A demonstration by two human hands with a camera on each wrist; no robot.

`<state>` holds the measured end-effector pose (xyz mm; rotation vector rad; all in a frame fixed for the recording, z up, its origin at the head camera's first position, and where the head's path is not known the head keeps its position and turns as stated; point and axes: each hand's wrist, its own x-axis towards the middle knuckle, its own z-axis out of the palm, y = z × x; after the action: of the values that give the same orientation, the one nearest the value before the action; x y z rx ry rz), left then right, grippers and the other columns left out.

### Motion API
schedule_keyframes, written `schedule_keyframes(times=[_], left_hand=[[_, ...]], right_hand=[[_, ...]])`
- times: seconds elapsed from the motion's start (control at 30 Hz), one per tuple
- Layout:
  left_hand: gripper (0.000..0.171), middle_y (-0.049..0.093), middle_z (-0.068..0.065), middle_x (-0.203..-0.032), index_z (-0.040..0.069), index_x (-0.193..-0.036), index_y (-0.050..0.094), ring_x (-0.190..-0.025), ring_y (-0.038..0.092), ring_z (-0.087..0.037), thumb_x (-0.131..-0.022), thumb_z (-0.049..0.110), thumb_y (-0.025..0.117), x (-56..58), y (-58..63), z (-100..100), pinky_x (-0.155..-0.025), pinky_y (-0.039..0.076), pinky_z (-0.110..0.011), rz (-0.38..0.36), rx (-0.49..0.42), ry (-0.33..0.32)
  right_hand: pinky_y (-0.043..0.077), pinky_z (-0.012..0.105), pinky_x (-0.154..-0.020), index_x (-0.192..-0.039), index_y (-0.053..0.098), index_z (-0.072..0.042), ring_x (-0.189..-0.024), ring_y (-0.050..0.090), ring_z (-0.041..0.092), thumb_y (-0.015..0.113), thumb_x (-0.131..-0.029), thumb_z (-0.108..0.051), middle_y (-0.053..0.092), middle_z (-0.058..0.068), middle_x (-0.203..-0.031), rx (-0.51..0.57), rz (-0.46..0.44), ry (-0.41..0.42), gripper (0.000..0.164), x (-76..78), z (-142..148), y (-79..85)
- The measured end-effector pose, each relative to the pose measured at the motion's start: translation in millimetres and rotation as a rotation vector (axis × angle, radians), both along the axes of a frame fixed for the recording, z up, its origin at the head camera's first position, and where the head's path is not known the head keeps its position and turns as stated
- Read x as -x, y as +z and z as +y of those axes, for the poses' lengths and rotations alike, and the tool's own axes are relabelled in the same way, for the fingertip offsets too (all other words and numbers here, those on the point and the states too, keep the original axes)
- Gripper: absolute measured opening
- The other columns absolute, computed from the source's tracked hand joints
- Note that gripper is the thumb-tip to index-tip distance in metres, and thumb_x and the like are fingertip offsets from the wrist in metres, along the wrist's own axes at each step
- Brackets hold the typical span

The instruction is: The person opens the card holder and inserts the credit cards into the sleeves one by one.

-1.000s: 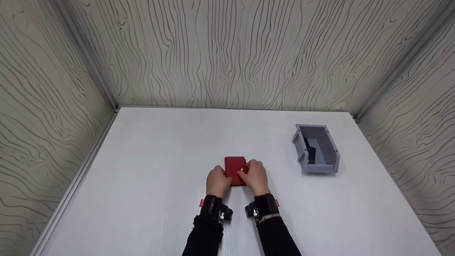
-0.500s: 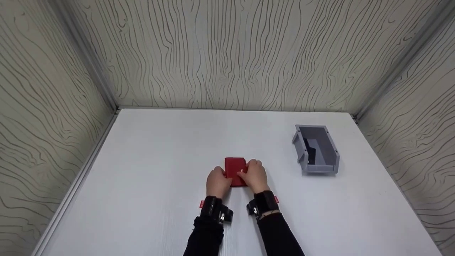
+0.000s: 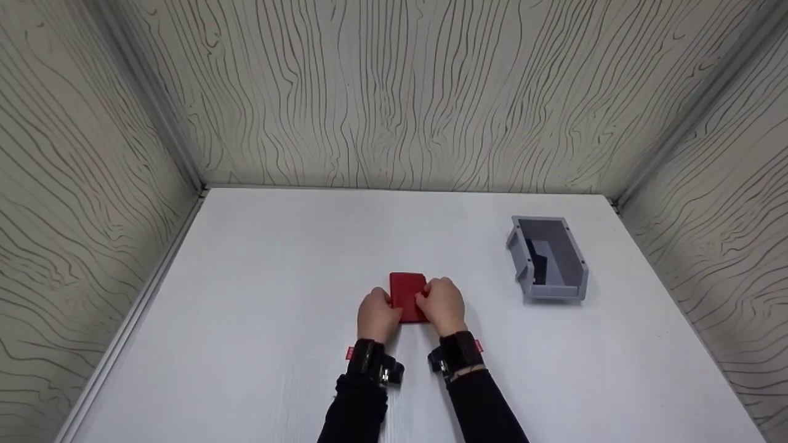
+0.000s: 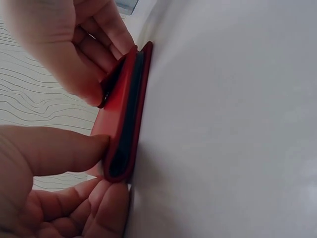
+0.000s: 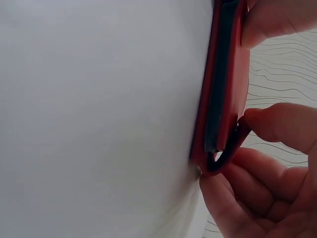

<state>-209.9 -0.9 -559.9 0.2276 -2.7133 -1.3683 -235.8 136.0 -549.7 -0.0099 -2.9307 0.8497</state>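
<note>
A small red wallet (image 3: 406,285) with dark inner layers lies folded on the white table. My left hand (image 3: 377,317) pinches its folded left edge, thumb on the top cover and fingers beneath. On the other side, my right hand (image 3: 444,306) pinches the closing strap (image 5: 235,145) between thumb and fingers. In the right wrist view the strap bends around the wallet's edge, its end raised off the top cover, with a small gap inside the bend. The left wrist view shows the fold (image 4: 115,168) and both thumbs. The head view no longer shows the strap's snap button.
A grey plastic bin (image 3: 557,292) stands on the table to the right, with a black item (image 3: 540,269) leaning inside it. Patterned panels (image 3: 394,98) rise behind the table and on both sides. Each wrist wears a black strapped camera (image 3: 457,352).
The right thumb has shifted slightly right and curled at the strap, and the shiny snap button seen earlier is now out of sight. The left hand and the wallet stay nearly still.
</note>
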Motion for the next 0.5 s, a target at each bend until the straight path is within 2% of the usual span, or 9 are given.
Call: schedule_keyframes(times=[0.27, 0.5], left_hand=[[0.02, 0.053, -0.004, -0.068, 0.004, -0.076, 0.055, -0.065, 0.052, -0.024, -0.071, 0.004, 0.074, -0.2, -0.9, -0.3, -0.063, 0.044, -0.04, 0.028, 0.026, -0.004], [0.02, 0.053, -0.004, -0.068, 0.003, -0.077, 0.055, -0.065, 0.051, -0.024, -0.07, 0.004, 0.074, 0.6, -3.9, -0.4, -0.063, 0.044, -0.041, 0.034, 0.029, -0.007]], right_hand=[[0.049, 0.04, -0.067, -0.077, 0.07, -0.003, -0.07, 0.058, 0.023, 0.071, -0.084, -0.013, 0.061, 0.007, -0.074, -0.022, 0.046, 0.018, 0.013, -1.5, 0.7, 1.1], [0.047, 0.037, -0.064, -0.068, 0.068, -0.007, -0.065, 0.055, 0.019, 0.07, -0.085, -0.011, 0.059, 0.002, -0.067, -0.003, 0.032, -0.003, 0.017, -0.6, 1.7, 1.3]])
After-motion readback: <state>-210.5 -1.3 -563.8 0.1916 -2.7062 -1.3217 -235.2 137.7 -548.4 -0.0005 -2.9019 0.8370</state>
